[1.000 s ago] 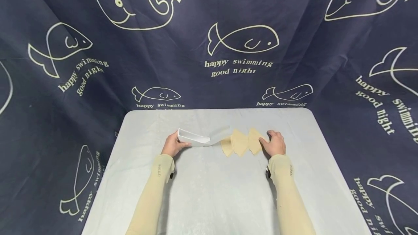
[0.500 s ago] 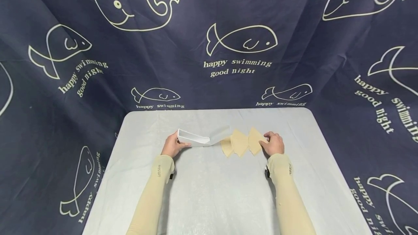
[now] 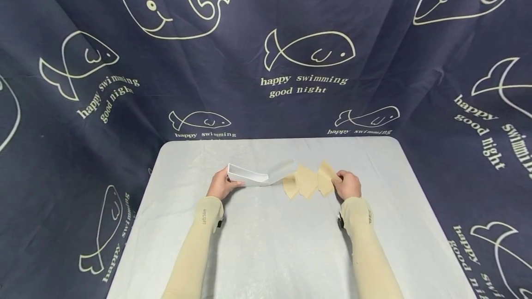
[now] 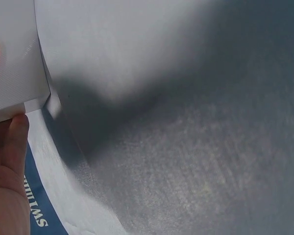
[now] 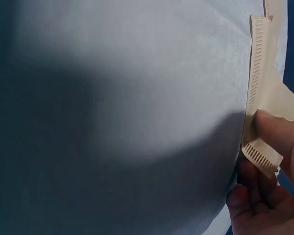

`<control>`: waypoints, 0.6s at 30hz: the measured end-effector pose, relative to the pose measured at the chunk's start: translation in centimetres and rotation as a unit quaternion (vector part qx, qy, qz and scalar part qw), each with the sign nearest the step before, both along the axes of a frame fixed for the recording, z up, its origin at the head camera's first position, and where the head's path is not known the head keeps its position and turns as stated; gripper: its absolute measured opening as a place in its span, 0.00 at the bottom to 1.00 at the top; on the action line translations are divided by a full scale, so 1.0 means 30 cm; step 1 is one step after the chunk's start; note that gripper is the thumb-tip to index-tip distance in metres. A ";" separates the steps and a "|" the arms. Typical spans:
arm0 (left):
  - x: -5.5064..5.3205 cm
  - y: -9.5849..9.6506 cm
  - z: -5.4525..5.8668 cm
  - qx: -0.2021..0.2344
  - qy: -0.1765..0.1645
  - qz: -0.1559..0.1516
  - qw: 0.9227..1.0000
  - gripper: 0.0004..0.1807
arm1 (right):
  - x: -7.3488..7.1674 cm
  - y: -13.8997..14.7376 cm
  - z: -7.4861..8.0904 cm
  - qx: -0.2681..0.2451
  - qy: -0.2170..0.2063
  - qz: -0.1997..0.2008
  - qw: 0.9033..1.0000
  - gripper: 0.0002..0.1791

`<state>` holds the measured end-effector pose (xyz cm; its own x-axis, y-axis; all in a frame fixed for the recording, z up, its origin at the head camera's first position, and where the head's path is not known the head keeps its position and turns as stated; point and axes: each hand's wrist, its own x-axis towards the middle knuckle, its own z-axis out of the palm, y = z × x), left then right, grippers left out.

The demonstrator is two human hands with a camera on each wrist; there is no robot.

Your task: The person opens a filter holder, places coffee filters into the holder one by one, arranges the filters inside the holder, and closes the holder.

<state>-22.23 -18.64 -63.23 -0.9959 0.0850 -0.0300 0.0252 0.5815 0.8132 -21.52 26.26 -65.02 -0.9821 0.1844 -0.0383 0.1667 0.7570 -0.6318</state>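
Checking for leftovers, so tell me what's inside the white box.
The head view shows only pale inner walls in the white box; three tan paper pieces lie outside it. Its near wall covers the bottom, so anything there cannot be seen.

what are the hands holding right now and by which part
The left hand holds the box by its left end; the right hand pinches the rightmost filter by its right corner.

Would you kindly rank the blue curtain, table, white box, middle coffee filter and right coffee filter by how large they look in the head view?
1. Blue curtain
2. Table
3. White box
4. Middle coffee filter and right coffee filter: these look alike, so I leave them unranked.
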 end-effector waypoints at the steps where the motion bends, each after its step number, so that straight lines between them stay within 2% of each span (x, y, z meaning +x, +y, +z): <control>1: -0.002 0.001 -0.001 0.001 -0.001 0.000 1.000 0.27 | 0.001 0.000 0.002 -0.001 -0.002 0.001 1.000 0.09; 10: -0.004 -0.009 -0.011 -0.003 0.021 0.001 1.000 0.28 | 0.011 -0.005 0.042 -0.020 0.009 0.003 1.000 0.09; 18: 0.004 -0.001 0.005 0.003 -0.008 0.002 1.000 0.27 | 0.018 -0.009 0.127 -0.061 0.062 -0.001 0.996 0.10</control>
